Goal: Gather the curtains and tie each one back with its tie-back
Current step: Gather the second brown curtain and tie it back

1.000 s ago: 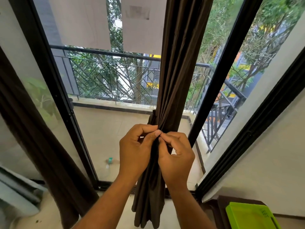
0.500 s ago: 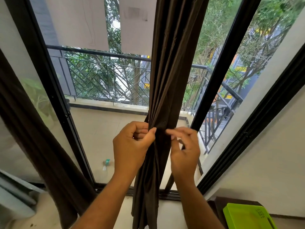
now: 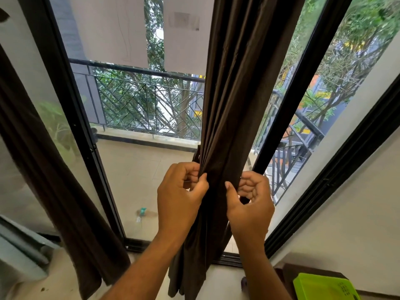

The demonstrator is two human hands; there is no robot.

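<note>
From my feed, the dark brown curtain hangs gathered into a narrow bundle straight down the middle of the view, in front of the glass balcony door, and both hands are on it at about the same height. My left hand sits on the bundle's left edge, fingers curled in and thumb pressed against the folds, pinching the fabric. My right hand is on the bundle's right edge, thumb laid against the front of the cloth and fingers curled round toward the back, gripping it as well. The two hands are apart, with the width of the gathered curtain between them, and neither touches the other.

Just above the left hand, a short dark strip sticks out from the curtain's left edge; it may be the tie-back, but I cannot tell for sure, nor whether anything passes round the back of the bundle. Below the hands the curtain falls loose and widens a little toward the floor.

A second brown curtain hangs at the far left, well apart from the hands, with no band visible round it. Behind the glass I see the balcony floor with a small greenish bit of litter on it, the black railing, and trees beyond. At lower right, a bright green tray rests on a dark piece of furniture beside the wall.
</note>
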